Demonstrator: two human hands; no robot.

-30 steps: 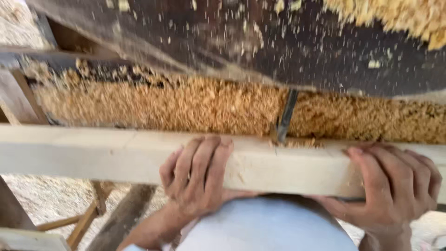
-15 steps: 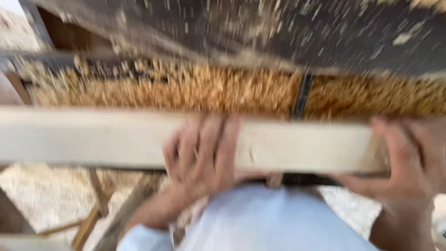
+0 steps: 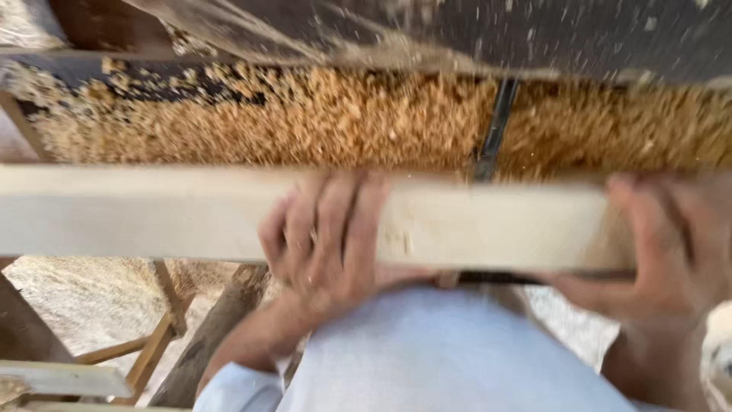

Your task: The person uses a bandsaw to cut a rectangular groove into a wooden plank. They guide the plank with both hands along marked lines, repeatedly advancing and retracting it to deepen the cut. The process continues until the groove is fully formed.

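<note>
Left hand [image 3: 324, 240] laid flat with fingers together over pale wooden plank [image 3: 137, 214], right hand [image 3: 671, 244] wrapped around its end, blurred, saw blade [image 3: 494, 130] amid sawdust [image 3: 305, 114] behind

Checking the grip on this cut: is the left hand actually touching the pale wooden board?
Touching. The head view shows the left hand lying flat on the pale wooden board, fingers spread over its top face with no gap.

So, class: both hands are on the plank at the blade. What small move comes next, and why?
Probably ease the plank a little further along the blade, steadily. The left hand lies flat on it, the right hand grips its end, and sawdust is piled behind it.
</note>
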